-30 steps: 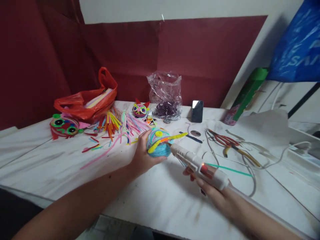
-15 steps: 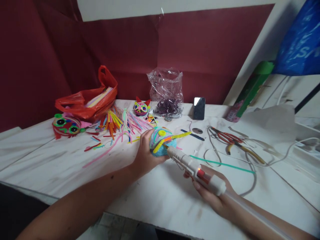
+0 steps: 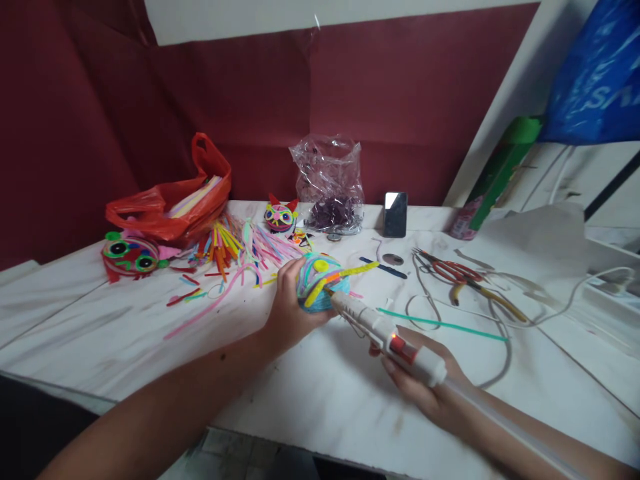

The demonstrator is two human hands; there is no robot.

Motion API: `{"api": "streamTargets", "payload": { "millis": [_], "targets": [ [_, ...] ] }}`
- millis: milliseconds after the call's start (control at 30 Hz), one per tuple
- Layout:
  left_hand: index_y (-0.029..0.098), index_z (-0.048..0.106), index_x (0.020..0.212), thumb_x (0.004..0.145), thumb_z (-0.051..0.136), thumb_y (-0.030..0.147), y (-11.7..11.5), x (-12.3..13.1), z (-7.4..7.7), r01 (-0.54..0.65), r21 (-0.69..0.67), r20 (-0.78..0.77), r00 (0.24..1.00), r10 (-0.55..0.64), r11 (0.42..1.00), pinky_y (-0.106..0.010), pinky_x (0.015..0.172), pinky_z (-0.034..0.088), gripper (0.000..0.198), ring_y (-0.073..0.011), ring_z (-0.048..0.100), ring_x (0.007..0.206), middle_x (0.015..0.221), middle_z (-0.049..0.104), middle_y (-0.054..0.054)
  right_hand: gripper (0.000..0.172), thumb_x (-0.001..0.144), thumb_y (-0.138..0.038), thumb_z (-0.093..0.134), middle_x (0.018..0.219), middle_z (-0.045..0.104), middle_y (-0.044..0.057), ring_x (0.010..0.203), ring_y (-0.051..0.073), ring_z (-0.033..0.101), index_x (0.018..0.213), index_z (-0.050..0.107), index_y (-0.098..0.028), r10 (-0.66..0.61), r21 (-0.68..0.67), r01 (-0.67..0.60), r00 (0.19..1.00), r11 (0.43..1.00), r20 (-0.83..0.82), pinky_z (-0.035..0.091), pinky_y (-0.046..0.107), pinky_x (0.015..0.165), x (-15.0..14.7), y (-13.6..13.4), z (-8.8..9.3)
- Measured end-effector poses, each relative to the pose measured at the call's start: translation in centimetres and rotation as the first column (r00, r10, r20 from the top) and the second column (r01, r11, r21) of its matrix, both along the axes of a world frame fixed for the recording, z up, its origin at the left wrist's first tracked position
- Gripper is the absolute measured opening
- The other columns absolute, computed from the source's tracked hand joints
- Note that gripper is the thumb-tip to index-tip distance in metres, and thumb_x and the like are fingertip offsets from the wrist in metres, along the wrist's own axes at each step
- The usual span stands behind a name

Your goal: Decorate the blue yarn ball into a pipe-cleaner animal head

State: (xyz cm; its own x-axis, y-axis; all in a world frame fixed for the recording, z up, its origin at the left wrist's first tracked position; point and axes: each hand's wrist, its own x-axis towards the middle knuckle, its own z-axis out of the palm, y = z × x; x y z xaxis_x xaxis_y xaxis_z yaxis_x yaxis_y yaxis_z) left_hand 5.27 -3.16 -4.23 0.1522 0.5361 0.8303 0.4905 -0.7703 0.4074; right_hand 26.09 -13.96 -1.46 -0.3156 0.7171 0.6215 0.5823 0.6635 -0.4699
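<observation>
My left hand point(image 3: 293, 300) is wrapped round a ball covered in coloured pipe cleaners point(image 3: 316, 303), light blue below with purple, green and yellow strips on top. A yellow pipe cleaner point(image 3: 363, 269) sticks out from the ball to the right. In my right hand point(image 3: 415, 383) is a white glue gun point(image 3: 380, 328) with a lit red window. Its nozzle tip meets the ball's front, by the yellow and orange strips. Whether glue is coming out cannot be made out. A green pipe cleaner point(image 3: 445, 325) lies beyond the glue gun.
A red plastic bag point(image 3: 150, 217) and bundled pipe cleaners point(image 3: 265, 243) lie at the left, beside a finished-looking animal head point(image 3: 133, 257). Behind stand a smaller head point(image 3: 281, 217), a clear bag point(image 3: 333, 193) and a phone point(image 3: 395, 215). Red-handled pliers point(image 3: 453, 270) and cables lie at the right.
The view has shifted slightly. Both hands keep their hold, and the glue gun's tip stays at nearly the same spot on the ball.
</observation>
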Motion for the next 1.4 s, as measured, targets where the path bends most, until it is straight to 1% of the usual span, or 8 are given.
{"api": "streamTargets", "payload": {
  "millis": [200,367,500,667,900,1033,1200,1400],
  "targets": [
    [0.019,0.033,0.133,0.058,0.080,0.046,0.05,0.02,-0.02,-0.019,-0.029,0.004,1.000,0.019,0.999,-0.047,0.098,0.046,0.093,-0.0309,0.050,0.118,0.125,0.047,-0.015,0.014,0.088,-0.025,0.048,0.070,0.063,0.003,0.062,0.015,0.060,0.079,0.058,-0.020,-0.043,-0.084,0.044,0.999,0.995,0.012,0.047,0.024,0.056,0.28,-0.20,-0.14],
    [0.019,0.033,0.133,0.058,0.080,0.045,0.05,0.08,0.02,-0.019,-0.016,0.013,1.000,0.019,1.000,-0.047,0.100,0.044,0.092,-0.0312,0.049,0.119,0.125,0.046,-0.015,0.014,0.087,-0.027,0.049,0.070,0.063,0.004,0.062,0.015,0.060,0.079,0.058,-0.020,-0.015,-0.080,0.016,1.000,0.997,0.011,0.048,0.025,0.057,0.34,-0.16,-0.18],
    [0.019,0.032,0.133,0.057,0.082,0.042,0.08,0.04,0.01,-0.012,-0.022,0.010,1.000,0.012,1.000,-0.048,0.101,0.043,0.094,-0.0310,0.048,0.120,0.126,0.046,-0.014,0.016,0.088,-0.024,0.046,0.071,0.064,0.003,0.065,0.015,0.061,0.079,0.058,-0.021,-0.042,-0.070,0.043,0.999,0.997,0.015,0.048,0.024,0.058,0.30,-0.18,0.04],
    [0.018,0.033,0.132,0.060,0.078,0.045,0.01,0.06,0.15,-0.011,0.005,0.017,1.000,0.011,1.000,-0.047,0.099,0.045,0.089,-0.0308,0.049,0.119,0.125,0.047,-0.015,0.014,0.087,-0.026,0.048,0.069,0.063,0.003,0.060,0.015,0.059,0.080,0.058,-0.019,0.006,-0.098,-0.003,1.000,0.995,0.029,0.047,0.024,0.055,0.25,-0.02,-0.04],
    [0.019,0.033,0.133,0.056,0.082,0.039,0.03,-0.06,0.19,-0.038,-0.021,0.006,0.999,0.038,0.999,-0.049,0.100,0.043,0.093,-0.0315,0.048,0.120,0.126,0.047,-0.015,0.016,0.088,-0.025,0.047,0.071,0.064,0.003,0.064,0.015,0.061,0.078,0.058,-0.021,-0.036,-0.101,0.034,0.999,0.994,-0.011,0.048,0.024,0.057,0.10,-0.26,-0.07],
    [0.020,0.033,0.133,0.054,0.083,0.032,0.15,-0.16,0.05,-0.028,-0.069,0.025,0.999,0.029,0.997,-0.048,0.100,0.044,0.094,-0.0313,0.049,0.120,0.127,0.046,-0.014,0.018,0.088,-0.028,0.046,0.068,0.063,0.002,0.060,0.015,0.059,0.078,0.059,-0.021,-0.091,-0.135,0.082,0.994,0.987,-0.059,0.048,0.025,0.055,0.24,-0.31,0.06],
    [0.019,0.034,0.131,0.054,0.080,0.026,0.20,-0.22,0.25,0.002,-0.105,0.055,0.998,0.003,0.994,-0.047,0.099,0.045,0.090,-0.0314,0.050,0.119,0.128,0.047,-0.015,0.021,0.088,-0.033,0.046,0.065,0.062,0.001,0.047,0.012,0.051,0.079,0.060,-0.020,-0.121,-0.196,0.104,0.990,0.975,-0.074,0.046,0.025,0.047,0.34,-0.16,0.38],
    [0.023,0.034,0.131,0.055,0.078,0.028,0.49,-0.32,0.10,0.055,-0.151,0.094,0.995,-0.041,0.987,-0.050,0.100,0.044,0.088,-0.0317,0.050,0.119,0.128,0.046,-0.012,0.030,0.089,-0.040,0.044,0.060,0.060,0.001,0.048,0.013,0.053,0.077,0.062,-0.019,-0.162,-0.207,0.141,0.983,0.968,-0.087,0.047,0.026,0.047,0.37,0.01,0.43]
  ]
}}
